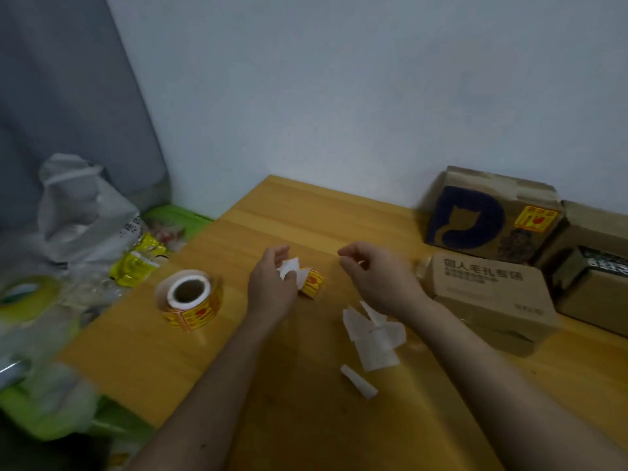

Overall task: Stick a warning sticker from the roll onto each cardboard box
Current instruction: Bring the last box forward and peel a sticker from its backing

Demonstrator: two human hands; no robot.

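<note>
A roll of yellow and red warning stickers (190,297) lies on the wooden table (272,385), left of my hands. My left hand (272,287) holds a torn strip of white backing paper with a yellow sticker (311,282) on it. My right hand (377,277) hovers just to its right with fingers curled, thumb and forefinger pinched together; what they pinch is too blurred to tell. Cardboard boxes stand at the right: one with a blue cat logo (489,215) bears a yellow sticker (536,219), and a plain printed box (492,294) lies below it.
Scraps of white backing paper (373,334) litter the table near my right forearm. More boxes (594,277) are stacked at the far right. Left of the table, plastic bags (78,212), yellow packets (136,263) and a tape roll (27,297) crowd a green surface.
</note>
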